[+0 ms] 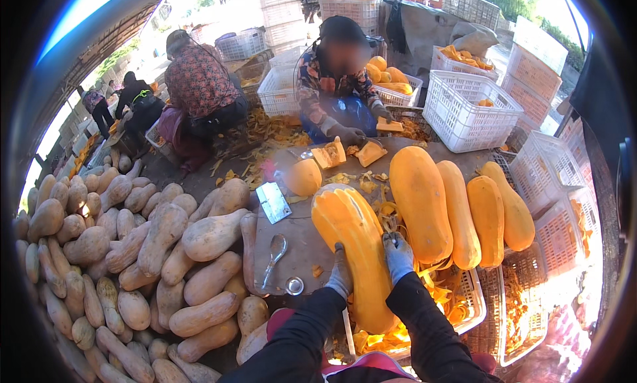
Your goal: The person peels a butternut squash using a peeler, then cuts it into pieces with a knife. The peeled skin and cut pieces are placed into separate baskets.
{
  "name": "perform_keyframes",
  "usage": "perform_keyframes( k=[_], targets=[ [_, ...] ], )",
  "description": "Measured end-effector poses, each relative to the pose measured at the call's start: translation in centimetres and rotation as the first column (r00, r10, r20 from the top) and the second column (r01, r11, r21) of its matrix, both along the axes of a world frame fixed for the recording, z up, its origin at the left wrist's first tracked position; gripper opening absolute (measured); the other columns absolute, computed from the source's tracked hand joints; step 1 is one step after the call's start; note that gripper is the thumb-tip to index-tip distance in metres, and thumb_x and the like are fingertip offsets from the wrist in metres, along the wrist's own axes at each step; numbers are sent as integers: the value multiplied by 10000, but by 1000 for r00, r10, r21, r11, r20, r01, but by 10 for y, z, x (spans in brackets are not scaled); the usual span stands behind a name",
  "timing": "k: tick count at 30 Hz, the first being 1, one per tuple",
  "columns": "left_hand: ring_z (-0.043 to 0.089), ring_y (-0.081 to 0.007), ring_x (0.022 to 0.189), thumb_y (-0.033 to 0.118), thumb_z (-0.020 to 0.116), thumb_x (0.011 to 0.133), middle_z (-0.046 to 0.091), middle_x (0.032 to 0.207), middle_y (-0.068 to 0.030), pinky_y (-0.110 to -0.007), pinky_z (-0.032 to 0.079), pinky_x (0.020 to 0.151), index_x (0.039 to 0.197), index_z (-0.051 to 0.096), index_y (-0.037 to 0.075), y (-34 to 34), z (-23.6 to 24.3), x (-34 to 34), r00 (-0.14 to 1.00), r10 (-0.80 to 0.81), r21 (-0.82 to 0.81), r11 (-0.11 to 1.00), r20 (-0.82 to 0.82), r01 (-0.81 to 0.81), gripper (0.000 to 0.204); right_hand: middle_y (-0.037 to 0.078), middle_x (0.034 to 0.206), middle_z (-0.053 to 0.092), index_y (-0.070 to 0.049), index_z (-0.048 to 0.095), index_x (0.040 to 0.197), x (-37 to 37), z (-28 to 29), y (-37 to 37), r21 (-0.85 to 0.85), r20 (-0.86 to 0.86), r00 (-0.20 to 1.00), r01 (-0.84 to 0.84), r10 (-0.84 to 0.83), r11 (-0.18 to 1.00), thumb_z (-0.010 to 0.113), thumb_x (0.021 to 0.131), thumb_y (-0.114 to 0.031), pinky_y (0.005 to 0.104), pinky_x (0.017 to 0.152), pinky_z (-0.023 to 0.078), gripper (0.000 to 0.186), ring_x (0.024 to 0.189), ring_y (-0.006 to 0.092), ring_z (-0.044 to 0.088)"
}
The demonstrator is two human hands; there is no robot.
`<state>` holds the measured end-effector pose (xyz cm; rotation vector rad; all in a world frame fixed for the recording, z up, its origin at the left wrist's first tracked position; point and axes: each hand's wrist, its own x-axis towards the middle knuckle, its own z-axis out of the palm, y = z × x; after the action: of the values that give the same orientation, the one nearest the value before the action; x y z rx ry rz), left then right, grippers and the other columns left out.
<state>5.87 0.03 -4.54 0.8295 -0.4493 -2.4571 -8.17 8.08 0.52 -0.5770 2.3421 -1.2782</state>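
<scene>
A long, partly peeled orange squash (348, 233) lies lengthwise before me, its lower end over a crate of peelings. Pale stripes run along its upper part. My left hand (340, 275), in a grey glove, grips its left side. On its right side is my right hand (399, 255), also gloved, fingers closed; a small dark thing shows at the fingertips, too little of it to name. Peel strips (387, 210) lie just beyond that hand. Several peeled squashes (419, 204) stand in a row to the right. A metal spoon (274, 258) rests on the table at left.
Unpeeled squashes (212, 237) are heaped at left. Across the table (302, 233), a person (338, 84) handles cut squash pieces (330, 154). A white-and-blue packet (273, 202) and a small round metal item (294, 286) lie near the spoon. White crates (468, 111) stack up at right.
</scene>
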Motion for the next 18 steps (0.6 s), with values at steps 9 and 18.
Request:
perform_keyframes(
  k=[9,18],
  targets=[
    [479,-327,1392,786,486,925,492,1553,-104,-485,360,1183,1545,427,109,30,3,19,997,-46,9,999,-57,47,919,30,964,685,-90,671,1151,-43,-96,-12,-340,734,668,208,120,917,565,1025,-209,306,743,498,204,821,166,617],
    [498,-313,1369,804,455,925,521,1528,-77,-485,379,1168,1526,466,160,23,-20,28,989,136,30,990,54,-137,881,129,1180,742,-39,650,1295,-12,-48,-20,-320,934,263,315,242,893,466,1062,-249,376,902,570,364,986,243,725]
  ],
)
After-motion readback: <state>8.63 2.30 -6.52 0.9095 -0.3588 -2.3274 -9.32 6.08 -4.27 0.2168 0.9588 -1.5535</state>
